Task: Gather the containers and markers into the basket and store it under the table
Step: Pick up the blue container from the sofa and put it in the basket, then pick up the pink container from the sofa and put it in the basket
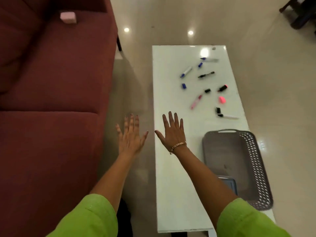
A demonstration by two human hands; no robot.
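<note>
Nearest: two green sleeves [89, 218] at the bottom edge, bare forearms reaching forward. Left hand [130, 135] spread flat, palm down, over the floor [130, 82] between the maroon sofa [51, 100] and the white worktop [171, 185]; grip fully open, empty. Right hand [172, 132] likewise splayed, over the worktop's left edge, bracelet [178, 145] at the wrist; grip wide open, holding nothing. Just right of the right forearm, on the worktop's near right part: grey basket [256, 168] with latticed side wall and handle slot at its far end, partly hidden by the forearm. Inside its near end, a bluish container [230, 183], only part showing past the arm. Further along, well apart from both hands, scattered loose on the worktop: a white marker [230, 116] with black cap beside a loose black cap [218, 110], a pink marker [196, 101], a pink cap [222, 99], a black-and-pink highlighter [222, 88], a small black cap [207, 90], a blue cap [183, 86], a blue-capped marker [186, 72], a black marker [206, 74], more blue pieces [200, 64] beyond, blurred. Nothing between hands and markers save bare worktop. Farthest: pink block [67, 17] on the sofa, dark furniture [301, 12] top right, lamp glints on the glossy floor.
</note>
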